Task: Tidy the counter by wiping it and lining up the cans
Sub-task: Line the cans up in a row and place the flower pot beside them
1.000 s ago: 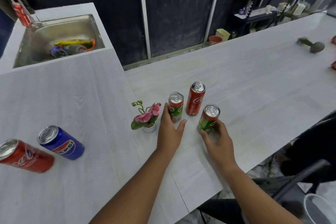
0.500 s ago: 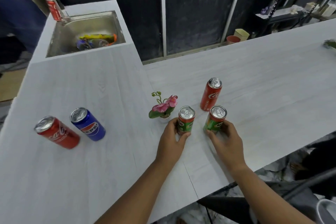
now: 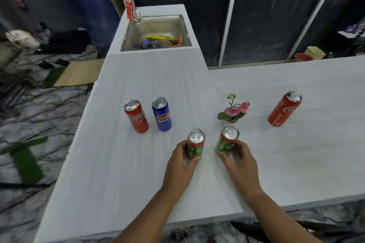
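Two green-and-red Milo cans stand upright near the front of the white counter point(image 3: 138, 173). My left hand point(image 3: 180, 165) grips the left Milo can point(image 3: 196, 144). My right hand point(image 3: 240, 161) grips the right Milo can point(image 3: 227, 141). A red Coca-Cola can point(image 3: 136, 116) and a blue Pepsi can point(image 3: 162, 114) stand side by side to the left. Another red can point(image 3: 284, 108) stands alone at the right. No cloth is in view.
A small potted pink flower point(image 3: 234, 111) stands just behind the right Milo can. A steel sink point(image 3: 184, 25) with wrappers in it sits at the counter's far end, with a tap and a red can point(image 3: 129, 9) beside it. The counter's front edge runs close under my forearms.
Both hands have slid the two Milo cans leftward along the counter, away from the lone red can and past the flower pot. The view has swung left.
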A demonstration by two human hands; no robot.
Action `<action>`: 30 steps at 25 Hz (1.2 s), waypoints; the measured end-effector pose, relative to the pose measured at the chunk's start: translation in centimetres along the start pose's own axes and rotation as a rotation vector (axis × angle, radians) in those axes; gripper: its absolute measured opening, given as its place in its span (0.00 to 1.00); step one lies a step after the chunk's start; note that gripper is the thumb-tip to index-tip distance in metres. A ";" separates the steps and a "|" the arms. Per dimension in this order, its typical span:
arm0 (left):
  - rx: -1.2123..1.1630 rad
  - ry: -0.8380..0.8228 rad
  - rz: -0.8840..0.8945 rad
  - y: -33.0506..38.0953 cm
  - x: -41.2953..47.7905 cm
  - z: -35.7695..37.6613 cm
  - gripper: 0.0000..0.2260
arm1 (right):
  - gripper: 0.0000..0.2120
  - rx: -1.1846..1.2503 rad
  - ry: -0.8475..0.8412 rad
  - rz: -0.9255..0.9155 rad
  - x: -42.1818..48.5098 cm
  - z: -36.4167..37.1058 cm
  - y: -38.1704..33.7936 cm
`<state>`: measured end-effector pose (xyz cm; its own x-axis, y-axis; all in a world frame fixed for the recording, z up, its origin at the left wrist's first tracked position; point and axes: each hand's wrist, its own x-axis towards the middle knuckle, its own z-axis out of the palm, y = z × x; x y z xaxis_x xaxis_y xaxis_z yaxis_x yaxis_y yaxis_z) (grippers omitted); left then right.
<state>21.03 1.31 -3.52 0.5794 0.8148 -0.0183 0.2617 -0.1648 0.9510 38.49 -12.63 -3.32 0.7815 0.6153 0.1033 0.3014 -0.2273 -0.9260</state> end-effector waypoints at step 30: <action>0.104 0.294 -0.094 -7.6 9.0 -25.0 0.24 | 0.29 -0.168 -0.112 0.012 8.2 12.6 -5.4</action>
<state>4.96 23.79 -3.20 0.3052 0.9523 -0.0007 0.3896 -0.1242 0.9126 36.40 3.14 -2.07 0.7228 0.6898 0.0430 0.3865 -0.3517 -0.8526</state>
